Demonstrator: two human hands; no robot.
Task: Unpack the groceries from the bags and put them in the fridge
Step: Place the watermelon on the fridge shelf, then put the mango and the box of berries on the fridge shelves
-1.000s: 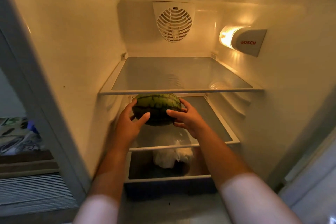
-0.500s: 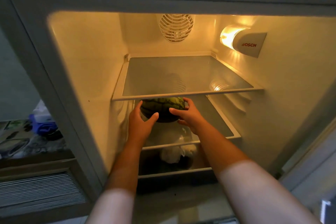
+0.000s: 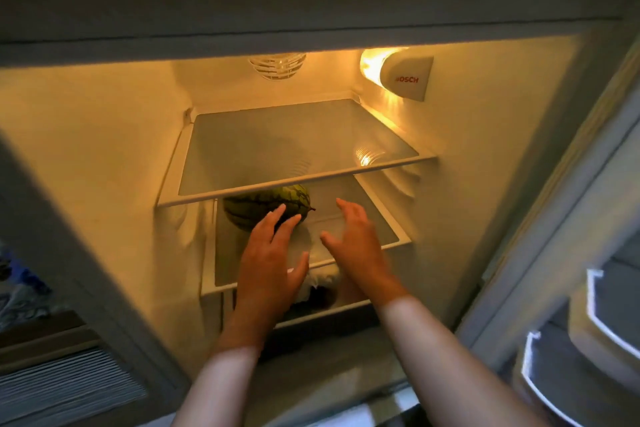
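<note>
A small dark green striped watermelon (image 3: pixel 258 208) lies on the second glass shelf (image 3: pixel 384 229) of the open fridge, toward the back left, partly hidden under the top shelf's front edge. My left hand (image 3: pixel 272 256) hovers in front of it with fingers spread, its fingertips overlapping the melon in view. My right hand (image 3: pixel 353 243) is open to the right of the melon, apart from it. Neither hand holds anything.
The top glass shelf (image 3: pixel 298 149) is bare, with a fan grille (image 3: pixel 277 64) and a lit lamp (image 3: pixel 398 74) above it. Something white (image 3: pixel 322 279) lies in the drawer under the second shelf. Door shelves (image 3: pixel 568 357) stand at the right.
Both hands held the watermelon and pushed it onto the second shelf; now they have let go and pulled back slightly. The camera has moved back and tilted down.
</note>
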